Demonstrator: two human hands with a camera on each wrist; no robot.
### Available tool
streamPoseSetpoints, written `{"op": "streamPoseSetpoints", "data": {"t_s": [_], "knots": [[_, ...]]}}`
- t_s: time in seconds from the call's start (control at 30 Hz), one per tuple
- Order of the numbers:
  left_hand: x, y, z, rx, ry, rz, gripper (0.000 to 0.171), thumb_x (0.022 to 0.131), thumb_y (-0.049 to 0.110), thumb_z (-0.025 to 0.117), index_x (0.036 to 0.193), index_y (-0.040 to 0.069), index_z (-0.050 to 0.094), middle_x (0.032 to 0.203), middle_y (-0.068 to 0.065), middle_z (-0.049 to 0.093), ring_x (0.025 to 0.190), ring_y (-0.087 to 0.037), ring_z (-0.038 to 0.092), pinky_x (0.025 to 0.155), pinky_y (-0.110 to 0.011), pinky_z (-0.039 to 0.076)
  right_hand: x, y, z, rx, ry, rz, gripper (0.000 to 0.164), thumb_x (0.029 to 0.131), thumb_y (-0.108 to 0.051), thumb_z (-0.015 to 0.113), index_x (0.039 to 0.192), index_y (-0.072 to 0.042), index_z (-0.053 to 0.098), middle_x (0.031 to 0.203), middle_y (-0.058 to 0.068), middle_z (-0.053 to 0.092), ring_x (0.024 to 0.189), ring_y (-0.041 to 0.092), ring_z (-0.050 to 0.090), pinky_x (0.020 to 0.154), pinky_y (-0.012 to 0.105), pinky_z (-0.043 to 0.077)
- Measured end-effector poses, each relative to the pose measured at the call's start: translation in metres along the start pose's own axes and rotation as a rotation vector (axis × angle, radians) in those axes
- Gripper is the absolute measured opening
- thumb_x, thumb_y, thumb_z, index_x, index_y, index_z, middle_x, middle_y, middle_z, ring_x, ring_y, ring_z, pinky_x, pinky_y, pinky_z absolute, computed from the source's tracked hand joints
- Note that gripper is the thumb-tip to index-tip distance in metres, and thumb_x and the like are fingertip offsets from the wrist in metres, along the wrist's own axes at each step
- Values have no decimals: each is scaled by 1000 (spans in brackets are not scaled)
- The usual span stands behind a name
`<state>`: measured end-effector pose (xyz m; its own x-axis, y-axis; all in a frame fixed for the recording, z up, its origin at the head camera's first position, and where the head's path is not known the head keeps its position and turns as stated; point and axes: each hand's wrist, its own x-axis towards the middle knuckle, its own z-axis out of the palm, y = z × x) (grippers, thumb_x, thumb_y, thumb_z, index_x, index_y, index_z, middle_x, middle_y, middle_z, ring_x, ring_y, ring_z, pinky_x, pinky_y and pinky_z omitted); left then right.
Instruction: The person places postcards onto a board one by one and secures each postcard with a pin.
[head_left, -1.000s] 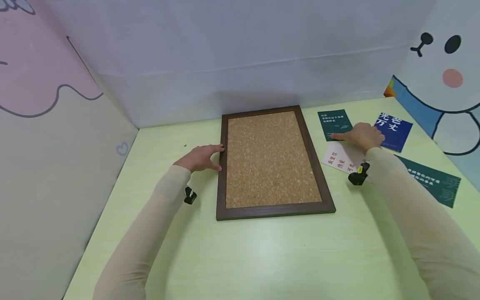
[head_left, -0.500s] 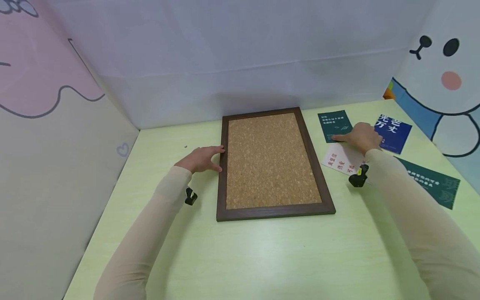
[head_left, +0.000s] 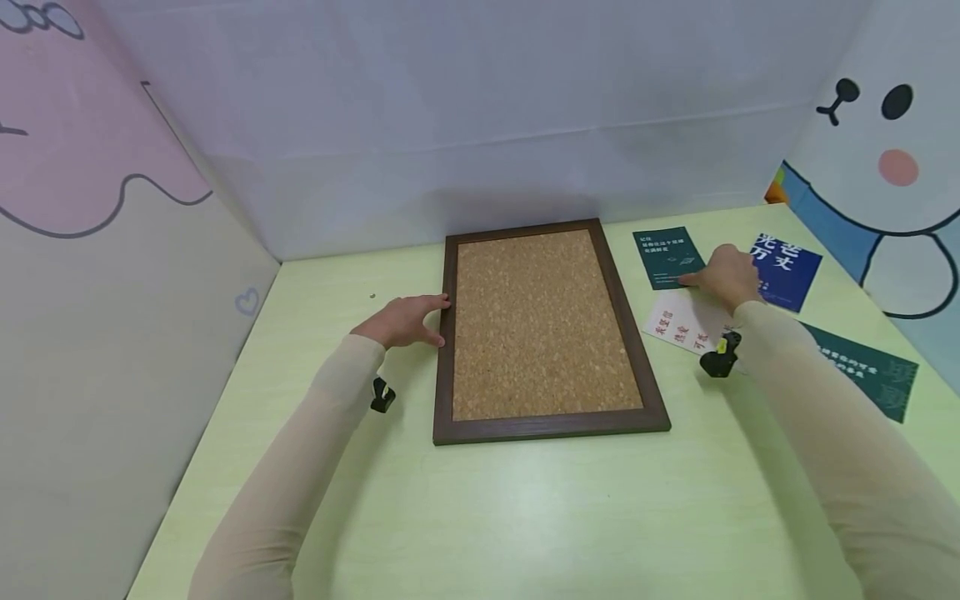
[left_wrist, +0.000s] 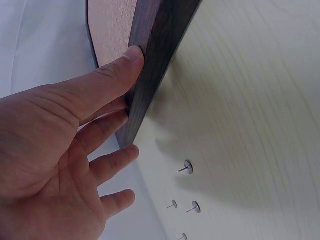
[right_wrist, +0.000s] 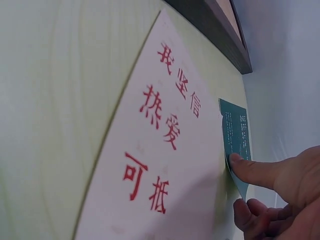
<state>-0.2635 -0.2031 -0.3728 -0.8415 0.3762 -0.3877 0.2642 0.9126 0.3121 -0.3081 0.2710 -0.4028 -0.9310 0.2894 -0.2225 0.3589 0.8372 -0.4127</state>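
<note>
A cork board (head_left: 543, 325) with a dark brown frame lies on the table. My left hand (head_left: 405, 321) rests at its left side, fingers loosely extended; in the left wrist view the thumb (left_wrist: 131, 54) touches the frame's outer side. At the right, my right hand (head_left: 726, 277) pinches the near right corner of a small dark green card (head_left: 663, 254). In the right wrist view its thumb (right_wrist: 239, 162) lies on the green card's face, with the other fingers curled at the card's edge. A white card (right_wrist: 155, 135) with red writing lies beside it, partly hidden by the hand in the head view.
A blue card (head_left: 787, 271) and a larger green card (head_left: 873, 375) lie at the right, the latter partly under the right sleeve. Several thumbtacks (left_wrist: 188, 167) lie left of the board. A pale wall covering (head_left: 420, 108) rises behind the table.
My right thumb has slid right and slightly nearer along the green card, toward its corner, and that card has shifted slightly. My left hand stays against the frame.
</note>
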Motion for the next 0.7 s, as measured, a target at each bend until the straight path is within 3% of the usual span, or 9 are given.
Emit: {"op": "streamPoseSetpoints", "data": {"t_s": [0.27, 0.57, 0.7], "knots": [[0, 1, 0, 9, 1, -10, 74, 90, 27, 71, 153, 15, 33, 163, -3, 21, 149, -32, 21, 117, -55, 21, -2, -1, -7, 4, -19, -3, 64, 92, -19, 64, 133, 21, 35, 122, 37, 49, 103, 43, 47, 101, 56, 42], [2, -2, 2, 9, 0, -11, 75, 90, 28, 71, 153, 16, 32, 163, -2, 20, 149, -32, 21, 117, -52, 23, -1, 2, -10, 38, -21, 29, 64, 92, -15, 63, 136, 20, 33, 129, 37, 47, 109, 44, 43, 104, 58, 39], [3, -2, 2, 12, 1, -17, 75, 90, 29, 71, 153, 16, 33, 163, -1, 20, 149, -32, 21, 116, -52, 24, 0, 4, -11, 75, -20, 62, 58, 93, -15, 64, 135, 17, 40, 132, 36, 48, 110, 43, 44, 105, 56, 39]]}}
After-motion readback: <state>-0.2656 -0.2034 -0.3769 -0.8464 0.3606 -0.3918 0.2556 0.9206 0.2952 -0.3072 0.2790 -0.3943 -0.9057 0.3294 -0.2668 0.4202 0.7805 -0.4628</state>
